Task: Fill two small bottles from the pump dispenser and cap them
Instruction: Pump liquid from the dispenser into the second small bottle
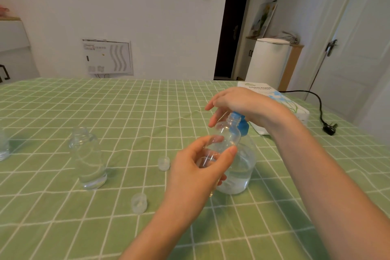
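Note:
My left hand (196, 171) grips a small clear bottle (226, 135), tilted with its open neck up against the blue pump head (242, 126) of the clear dispenser (240, 173). My right hand (238, 101) lies over the top of the pump head, fingers drooping forward. The dispenser stands on the green checked tablecloth (126, 112) and holds clear liquid in its lower part. A second small clear bottle (88, 154) stands upright and uncapped to the left. Two clear caps lie on the cloth, one cap (164, 163) near my left hand, the other cap (138, 202) closer to me.
A white tissue box (295, 110) lies behind the dispenser at the right. A black cable with a plug (329, 129) runs over the table's right edge. Another clear container (3, 145) is cut off at the left edge.

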A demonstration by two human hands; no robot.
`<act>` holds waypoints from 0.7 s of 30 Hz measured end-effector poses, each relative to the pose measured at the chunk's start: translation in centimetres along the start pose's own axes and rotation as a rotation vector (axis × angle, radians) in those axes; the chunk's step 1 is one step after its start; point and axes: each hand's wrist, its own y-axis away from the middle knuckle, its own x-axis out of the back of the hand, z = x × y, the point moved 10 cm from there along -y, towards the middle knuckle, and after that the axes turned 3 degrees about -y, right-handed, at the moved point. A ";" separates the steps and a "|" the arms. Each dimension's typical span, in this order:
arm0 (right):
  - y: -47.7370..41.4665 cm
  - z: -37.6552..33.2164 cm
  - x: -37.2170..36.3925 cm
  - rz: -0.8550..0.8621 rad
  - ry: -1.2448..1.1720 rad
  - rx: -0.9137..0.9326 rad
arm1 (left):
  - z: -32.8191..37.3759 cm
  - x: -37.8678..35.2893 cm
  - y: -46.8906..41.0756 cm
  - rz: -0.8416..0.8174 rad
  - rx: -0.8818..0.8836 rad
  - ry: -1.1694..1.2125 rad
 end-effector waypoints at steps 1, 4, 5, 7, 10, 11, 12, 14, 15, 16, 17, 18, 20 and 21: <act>0.0 0.0 -0.1 0.002 0.011 0.013 | -0.1 -0.1 0.0 -0.001 -0.001 -0.003; 0.0 -0.1 -0.1 0.016 0.026 0.038 | -0.2 0.0 0.0 0.004 -0.002 -0.007; 0.0 -0.2 -0.1 0.027 0.030 0.044 | -0.2 0.0 -0.1 0.004 -0.003 -0.010; 0.0 -0.4 0.1 0.043 0.055 0.054 | -0.2 0.1 -0.2 0.003 -0.007 -0.016; -0.3 -0.6 0.4 0.044 0.141 0.043 | -0.1 0.0 -0.3 0.001 -0.008 -0.022; -0.3 -0.5 0.6 0.041 0.143 0.028 | 0.0 0.0 -0.3 -0.001 -0.007 -0.018; -0.4 -0.4 0.7 0.036 0.134 0.009 | 0.1 0.0 -0.2 -0.002 -0.008 -0.014; -0.2 -0.2 1.1 0.034 0.138 -0.020 | 0.2 0.0 -0.2 -0.006 -0.015 -0.013; -0.1 -0.2 1.1 0.034 0.134 -0.030 | 0.3 -0.1 -0.3 -0.006 -0.018 -0.015; 0.0 0.0 1.1 0.031 0.117 -0.041 | 0.3 -0.1 -0.3 -0.006 -0.020 -0.018; 0.1 0.1 0.9 0.021 0.096 -0.050 | 0.3 -0.1 -0.3 -0.005 -0.020 -0.017; 0.1 0.1 0.7 0.016 0.080 -0.058 | 0.3 -0.1 -0.2 -0.004 -0.020 -0.014; 0.2 0.2 0.6 0.009 0.076 -0.066 | 0.3 -0.2 -0.2 -0.007 -0.021 -0.016; 0.2 0.3 0.5 0.007 0.075 -0.069 | 0.3 -0.2 -0.3 -0.005 -0.020 -0.020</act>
